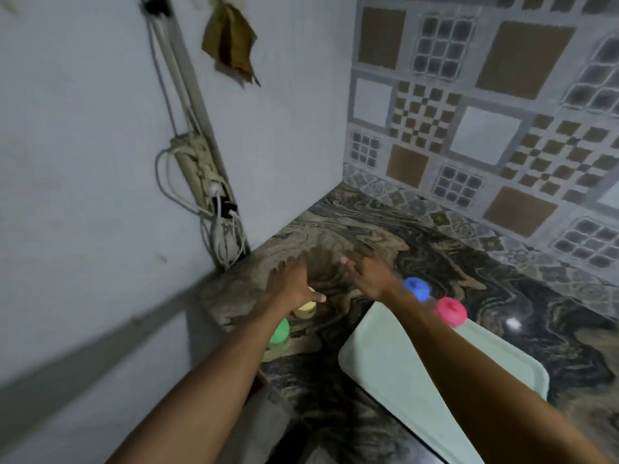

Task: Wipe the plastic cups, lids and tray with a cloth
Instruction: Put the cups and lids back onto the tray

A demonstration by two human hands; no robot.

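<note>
— Where do the tray and cups sit?

— The pale green rectangular plastic tray (pixel 395 370) lies flat toward the near edge of the marbled brown-and-black stone countertop (pixel 502 289), and the right forearm crosses above it. Just past its far edge stand a small plastic cup with a blue lid (pixel 417 287) and, beside it to the right, a small plastic cup with a pink lid (pixel 451 311). The pink one is at the tray's rim; whether they touch I cannot tell.

— And the others?

— They are by the countertop's left edge, well apart from those two. There is a pale yellow plastic cup (pixel 305 310) and, nearer, a green-lidded plastic cup (pixel 280 332), partly hidden by the left arm.

— The hands?

— Both are empty, palms down, fingers straight and spread. The left hand (pixel 290 283) is over the yellow cup; contact is unclear. The right hand (pixel 368 276) is held over bare stone, just beside the left.

— Any cloth?

— A brown cloth (pixel 231 41) hangs high on the plain grey wall (pixel 83 128), well away from both hands. Below it a white power strip with plugged cables (pixel 201 172) is fixed to that wall. Patterned brown-and-grey tiles (pixel 485 112) rise behind the countertop's far edge.
</note>
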